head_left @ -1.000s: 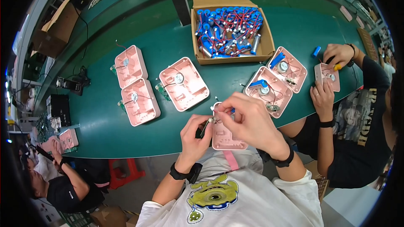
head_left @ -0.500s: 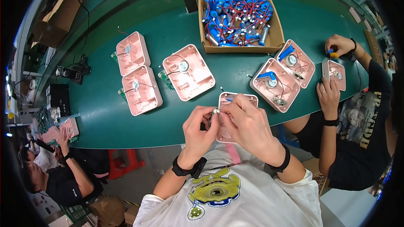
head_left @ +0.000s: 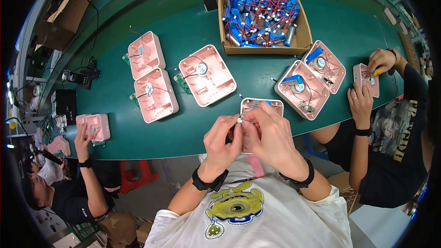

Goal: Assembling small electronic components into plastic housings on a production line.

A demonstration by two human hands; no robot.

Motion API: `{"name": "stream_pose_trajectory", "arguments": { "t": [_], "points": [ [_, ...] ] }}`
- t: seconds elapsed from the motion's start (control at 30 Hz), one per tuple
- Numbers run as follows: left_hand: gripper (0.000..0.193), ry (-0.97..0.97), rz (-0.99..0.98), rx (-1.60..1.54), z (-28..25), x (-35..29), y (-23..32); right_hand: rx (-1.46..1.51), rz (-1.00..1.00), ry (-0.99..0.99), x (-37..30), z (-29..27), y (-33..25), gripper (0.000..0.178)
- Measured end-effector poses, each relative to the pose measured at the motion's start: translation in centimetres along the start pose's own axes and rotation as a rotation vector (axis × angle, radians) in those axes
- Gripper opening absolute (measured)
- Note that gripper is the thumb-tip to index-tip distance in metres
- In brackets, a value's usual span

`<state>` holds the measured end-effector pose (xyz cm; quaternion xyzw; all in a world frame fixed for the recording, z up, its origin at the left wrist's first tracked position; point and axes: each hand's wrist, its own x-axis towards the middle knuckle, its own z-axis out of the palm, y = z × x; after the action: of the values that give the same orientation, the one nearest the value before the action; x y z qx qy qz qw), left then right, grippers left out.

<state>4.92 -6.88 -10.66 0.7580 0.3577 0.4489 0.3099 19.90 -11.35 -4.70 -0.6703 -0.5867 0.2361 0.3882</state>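
Close in front of me, my left hand [head_left: 220, 144] is closed in a pinch on a small circuit board, mostly hidden by its fingers. At the fingertips a small white connector [head_left: 240, 119] shows. My right hand [head_left: 272, 133] meets it from the other side, thumb and forefinger pinched at the connector. Beneath both hands lies an open pink plastic housing [head_left: 280, 106], partly covered by them. A blue and silver battery cell [head_left: 251, 104] is inside it, near its far wall.
Beyond my hands stands a cardboard box [head_left: 266, 51] of blue batteries with red wires. Pink housings with speakers lie at left [head_left: 156, 105], centre-left [head_left: 216, 89] and right [head_left: 294, 103]. Co-workers' hands handle housings at far right [head_left: 360, 103] and far left [head_left: 82, 140].
My hands stay together at the connector, shifting only slightly. At far left, a co-worker's hand and a pink housing have moved right across the table. The right co-worker's upper hand has shifted down and right.
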Motion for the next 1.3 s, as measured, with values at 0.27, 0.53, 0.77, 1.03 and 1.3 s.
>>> {"name": "stream_pose_trajectory", "arguments": {
  "t": [0.27,0.53,0.77,1.03,1.3],
  "points": [
    [0.023,-0.067,0.031,0.031,-0.4,0.4,0.2,-0.053,-0.012,0.078,-0.6,0.7,-0.1,0.009],
    [0.014,-0.232,-0.516,-0.341,-2.5,1.4,2.6,-0.419,-0.161,0.009,-6.1,-0.5,-3.2,0.068],
    [0.022,-0.585,-0.228,-0.143,-4.6,1.2,3.9,-0.433,-0.203,0.091,-7.1,1.6,1.2,0.072],
    [0.024,-0.194,0.118,0.370,-7.2,3.4,0.9,-0.448,-0.341,0.180,-8.1,-0.8,5.9,0.059],
    [0.021,-0.174,0.211,0.542,-6.2,2.6,-3.1,-0.522,-0.352,0.329,-7.5,-4.5,8.9,0.059]
  ]
}}
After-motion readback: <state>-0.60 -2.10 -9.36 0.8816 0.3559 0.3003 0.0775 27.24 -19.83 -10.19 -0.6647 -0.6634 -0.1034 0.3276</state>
